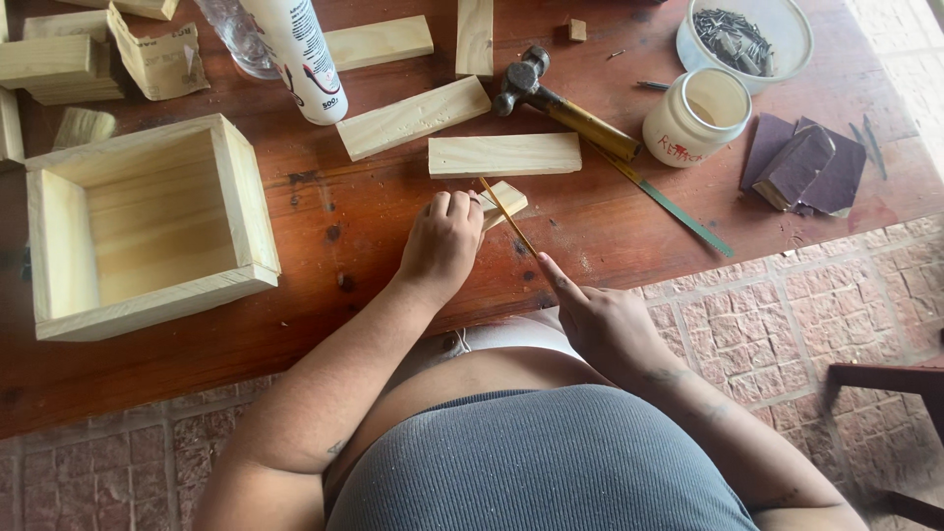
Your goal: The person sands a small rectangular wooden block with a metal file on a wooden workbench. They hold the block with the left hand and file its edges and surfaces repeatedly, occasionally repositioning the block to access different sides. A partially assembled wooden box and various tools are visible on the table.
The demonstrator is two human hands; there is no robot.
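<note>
A small wooden block point(503, 202) is pinned flat on the wooden table point(324, 226) by the left hand point(442, 241), whose fingers are curled down over it, apparently so that it cannot slide; the block lies just on the near side of a longer wooden strip point(503, 154), almost touching it. A thin yellowish stick, seemingly a pencil or slim blade point(506, 214), is gripped by the right hand point(600, 320) between thumb and extended forefinger, and is laid slantwise across the block's top, its far tip close to the strip, as if a line were being drawn or scored. Beyond the strip a hammer point(560, 103) is left, with a cream jar point(696, 116) to the strip's right and a bowl of nails point(744, 37) beyond that. Sandpaper pieces point(806, 167) are seen further right of the strip, near the table's edge. To the strip's left an open wooden box point(147, 226) is set well apart, so that bare tabletop is left between box and block. The near table edge runs just under both wrists, so little room remains towards the body
</note>
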